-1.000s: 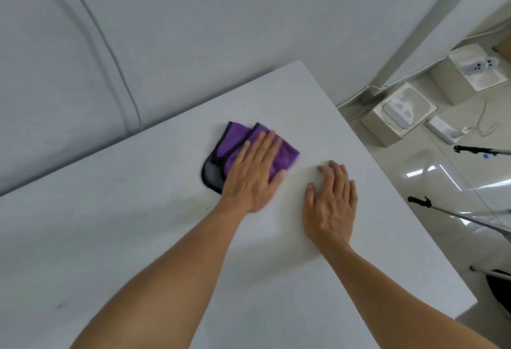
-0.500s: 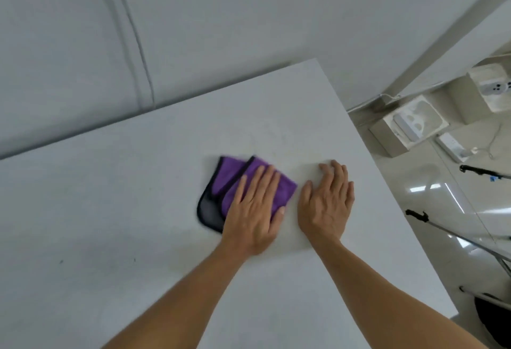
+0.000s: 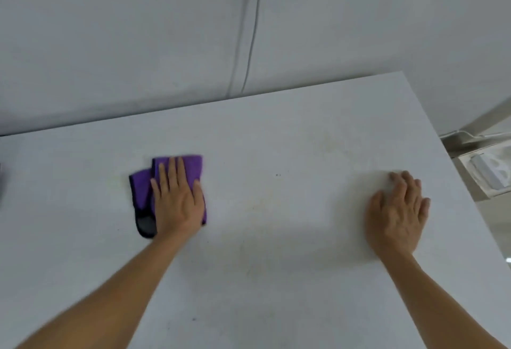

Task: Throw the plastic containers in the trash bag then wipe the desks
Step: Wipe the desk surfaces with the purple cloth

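Note:
A folded purple cloth (image 3: 143, 188) with a black edge lies on the white desk (image 3: 276, 238), left of centre. My left hand (image 3: 177, 199) presses flat on top of it, fingers together and pointing away from me. My right hand (image 3: 398, 210) rests palm down on the bare desk near its right edge, fingers slightly spread, holding nothing. Faint stains and a few dark specks mark the desk surface between my hands. No plastic containers or trash bag are in view.
A pale wall (image 3: 249, 30) with a vertical seam stands right behind the desk. Past the desk's right edge, on the floor, lies a white box (image 3: 486, 171). A dark object (image 3: 0, 182) shows at the far left edge.
My left hand has slid the cloth leftward across the desk, away from my right hand. The view has shifted, so the desk's right corner now sits further right.

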